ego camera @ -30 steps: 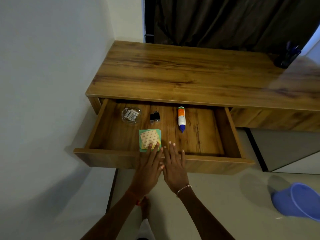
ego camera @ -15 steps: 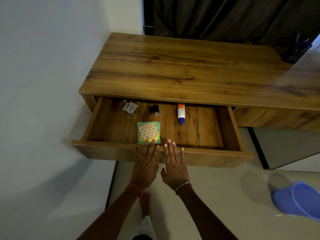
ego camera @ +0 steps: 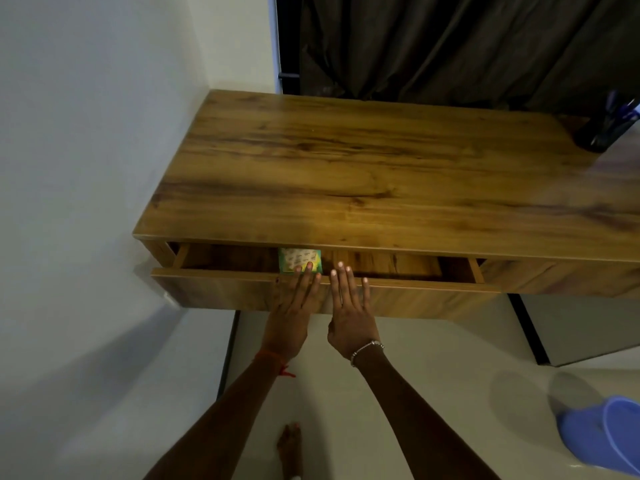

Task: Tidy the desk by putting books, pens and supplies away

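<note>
Head view: left hand (ego camera: 294, 308) and right hand (ego camera: 349, 308), both flat and holding nothing, press the wooden drawer front (ego camera: 214, 289), green-yellow note pad (ego camera: 298, 258) just behind it; closing step, I judge, needing one even push inward.

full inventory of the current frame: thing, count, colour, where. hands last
desk: 1, brown wood grain, centre of view
drawer: 1, same wood, under the desktop at left, open by a narrow gap
sticky-note pad: 1, green and yellow, inside the drawer at its front, left fingertips overlap it in view
pen holder: 1, dark, far right back of the desk, blue pens inside, count unclear
curtain: 1, dark brown, behind the desk
plastic container: 1, blue, on the floor, bottom right, cut off by the frame
foot: 1, bare, bottom centre
left hand: 1, red thread at wrist, fingers straight on drawer front
right hand: 1, silver bracelet, fingers straight on drawer front
</note>
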The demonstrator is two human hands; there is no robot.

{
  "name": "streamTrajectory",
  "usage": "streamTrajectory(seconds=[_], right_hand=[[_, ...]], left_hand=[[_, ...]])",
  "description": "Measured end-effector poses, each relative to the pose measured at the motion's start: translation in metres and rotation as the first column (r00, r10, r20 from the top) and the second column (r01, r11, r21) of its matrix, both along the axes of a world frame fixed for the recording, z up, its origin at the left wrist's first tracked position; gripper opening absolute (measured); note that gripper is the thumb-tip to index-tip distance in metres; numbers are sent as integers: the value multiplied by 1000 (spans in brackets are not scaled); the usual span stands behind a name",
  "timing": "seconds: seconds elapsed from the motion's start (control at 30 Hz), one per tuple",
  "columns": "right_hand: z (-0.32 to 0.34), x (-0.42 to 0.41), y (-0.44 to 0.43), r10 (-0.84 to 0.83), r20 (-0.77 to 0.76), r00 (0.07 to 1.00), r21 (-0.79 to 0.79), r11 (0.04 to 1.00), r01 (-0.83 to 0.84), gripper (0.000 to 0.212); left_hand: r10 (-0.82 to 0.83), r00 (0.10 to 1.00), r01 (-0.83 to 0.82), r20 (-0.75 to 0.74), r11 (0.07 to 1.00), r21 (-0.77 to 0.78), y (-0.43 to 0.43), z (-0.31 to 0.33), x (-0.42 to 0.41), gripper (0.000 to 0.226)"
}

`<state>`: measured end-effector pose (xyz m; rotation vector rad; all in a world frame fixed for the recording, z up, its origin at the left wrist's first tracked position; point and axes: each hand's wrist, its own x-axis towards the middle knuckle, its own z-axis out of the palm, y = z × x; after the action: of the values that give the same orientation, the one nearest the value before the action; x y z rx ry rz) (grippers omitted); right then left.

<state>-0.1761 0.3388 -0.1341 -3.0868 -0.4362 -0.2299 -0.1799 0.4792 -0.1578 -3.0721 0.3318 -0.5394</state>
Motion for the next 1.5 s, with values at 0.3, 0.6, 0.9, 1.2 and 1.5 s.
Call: streamTrajectory(seconds=[0.3,0.6,0.9,1.2,1.5], right_hand=[[35,82,3,-11,-4,1000,26,1000,11,113],[33,108,-4,25,-77,997,-61,998,-30,118],[31,109,-2,-11,-65,998,-67,998,7,110],[40,105,5,-53,-144,988,-87,995,40,111],[50,100,12,-69,-179,981,-97,994,52,100]], left_hand=[[-67,997,72,-38,984,165,19,53,90,111],[-84,992,99,-93,981,168,22,46,102,107],[-36,998,44,-54,986,160,18,35,106,101],[9,992,12,-125,985,170,12,43,98,96],[30,984,-15,-176,996,87,4,54,94,95]])
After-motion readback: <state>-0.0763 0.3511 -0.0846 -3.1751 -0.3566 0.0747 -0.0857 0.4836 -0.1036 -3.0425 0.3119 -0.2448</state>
